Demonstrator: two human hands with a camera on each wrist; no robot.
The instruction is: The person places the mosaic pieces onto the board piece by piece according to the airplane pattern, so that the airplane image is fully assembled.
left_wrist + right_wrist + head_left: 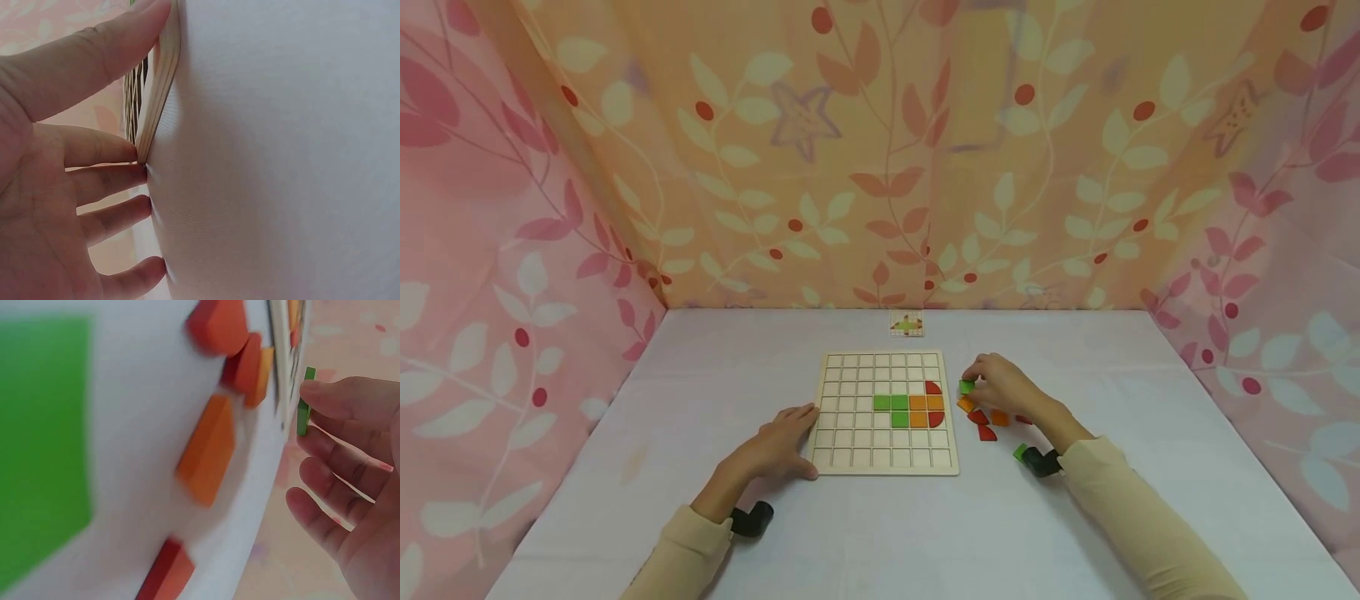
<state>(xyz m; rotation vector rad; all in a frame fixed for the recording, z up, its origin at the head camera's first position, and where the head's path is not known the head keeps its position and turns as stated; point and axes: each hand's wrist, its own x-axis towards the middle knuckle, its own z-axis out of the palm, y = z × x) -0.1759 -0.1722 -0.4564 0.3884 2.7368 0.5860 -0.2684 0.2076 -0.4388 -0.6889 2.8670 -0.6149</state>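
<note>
The right hand (1003, 388) pinches a flat green tile (303, 419) just right of the square, pale wooden grid board (847, 433), near loose red and orange pieces (209, 450). The left hand (777, 443), fingers spread, touches the board's left side.

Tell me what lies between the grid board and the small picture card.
Only a bare strip of white cloth lies between the grid board and the picture card beyond its far edge; the head view shows this.

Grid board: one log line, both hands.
left hand: touches grid board left edge | right hand: pinches green tile | board: partly filled
</note>
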